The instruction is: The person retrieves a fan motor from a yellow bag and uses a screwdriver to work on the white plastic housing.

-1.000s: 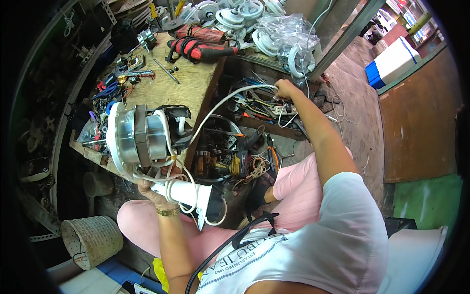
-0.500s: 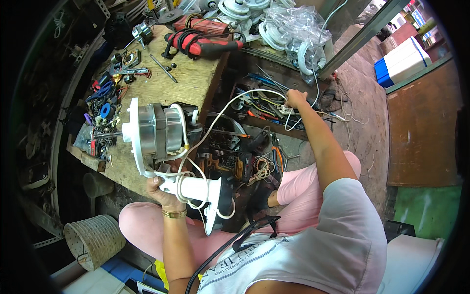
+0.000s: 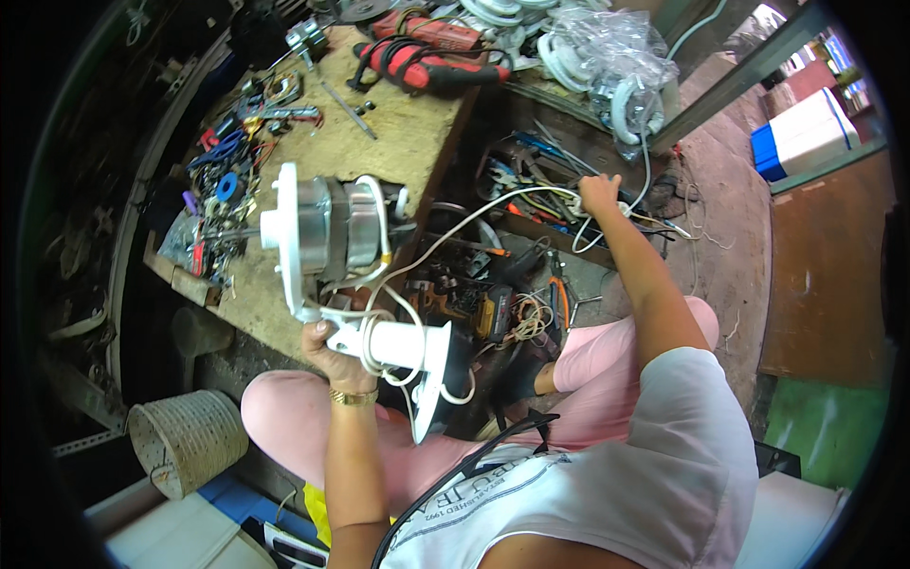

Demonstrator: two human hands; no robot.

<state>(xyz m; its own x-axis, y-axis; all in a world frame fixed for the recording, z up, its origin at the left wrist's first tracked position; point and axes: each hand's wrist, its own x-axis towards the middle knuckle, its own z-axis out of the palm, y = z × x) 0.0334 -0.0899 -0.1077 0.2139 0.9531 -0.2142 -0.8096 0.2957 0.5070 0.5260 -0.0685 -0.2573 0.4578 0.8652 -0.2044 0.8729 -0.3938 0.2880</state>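
Observation:
My left hand (image 3: 337, 362), with a gold watch on the wrist, grips an electric fan motor (image 3: 332, 228) from below, at its white neck (image 3: 403, 345). The silver motor body lies sideways with a white round plate on its left and a thin shaft pointing left. A white power cord (image 3: 474, 216) winds several times round the neck, then runs up to the right. There my right hand (image 3: 599, 195), arm stretched out, has its fingers closed on the cord above a tray of hand tools (image 3: 540, 230). The fingertips are partly hidden.
On the wooden workbench (image 3: 398, 133) lie a red angle grinder (image 3: 427, 74), a metal rod (image 3: 348, 109) and small parts. White fan parts in clear plastic (image 3: 607, 66) sit beyond. A cordless drill (image 3: 493, 313) and pliers (image 3: 559, 294) lie below; a woven basket (image 3: 185, 441) stands lower left.
The whole view has shifted, so everything appears farther right and somewhat higher. Both hands keep their hold, the left on the fan motor, the right on the cord.

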